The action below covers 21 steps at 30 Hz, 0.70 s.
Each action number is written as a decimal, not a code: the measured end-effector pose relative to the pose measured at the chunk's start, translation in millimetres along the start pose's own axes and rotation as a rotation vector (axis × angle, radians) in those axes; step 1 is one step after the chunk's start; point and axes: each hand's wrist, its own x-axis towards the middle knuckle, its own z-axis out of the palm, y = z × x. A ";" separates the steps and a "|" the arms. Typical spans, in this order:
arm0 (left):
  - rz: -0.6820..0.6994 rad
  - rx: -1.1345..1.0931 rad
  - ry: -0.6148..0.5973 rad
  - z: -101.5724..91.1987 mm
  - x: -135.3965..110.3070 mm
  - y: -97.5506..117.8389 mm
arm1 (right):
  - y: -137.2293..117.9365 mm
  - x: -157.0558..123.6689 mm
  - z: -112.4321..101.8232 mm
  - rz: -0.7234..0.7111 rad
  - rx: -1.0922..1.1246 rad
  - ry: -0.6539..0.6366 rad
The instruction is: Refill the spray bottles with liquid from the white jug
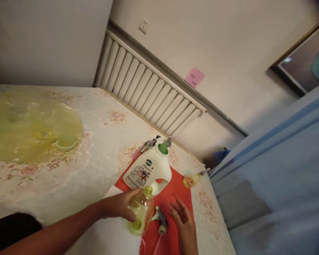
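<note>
My left hand [119,205] grips a clear yellowish plastic bottle [147,209], which is uncapped and slightly tilted. My right hand [184,223] is held over the red sheet [177,184], fingers apart and nothing in them. Just left of those fingers lies a grey and white trigger spray head [163,219] with its thin tube. Behind the bottle stands a large white detergent jug [146,170], its green-lined mouth uncovered. Another grey spray head [150,142] shows partly behind the jug.
A spray bottle with yellow liquid [192,180] stands near the table's right edge. A large yellowish transparent plastic bag [29,124] lies at left on the floral tablecloth [101,141]. White paper [108,233] sits beneath my left arm. A radiator [146,81] and blue curtain [268,170] border the table.
</note>
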 end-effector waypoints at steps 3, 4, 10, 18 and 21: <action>0.016 -0.109 0.013 -4.6 -1.6 0.4 | -14.4 33.4 22.7 -0.105 -0.024 0.025; 0.025 -0.143 0.014 -5.4 -1.6 0.5 | -17.3 42.3 31.0 -0.133 -0.025 0.021; 0.078 -0.295 -0.024 -4.1 0.2 -4.4 | -19.2 74.7 68.5 -0.200 -0.116 -0.175; -0.050 -0.249 -0.002 -2.7 -0.6 -22.4 | -13.0 94.8 85.5 -0.189 -0.065 -0.200; -0.059 -0.243 -0.031 -1.2 -1.0 -23.5 | -12.8 90.9 91.7 -0.173 0.005 -0.154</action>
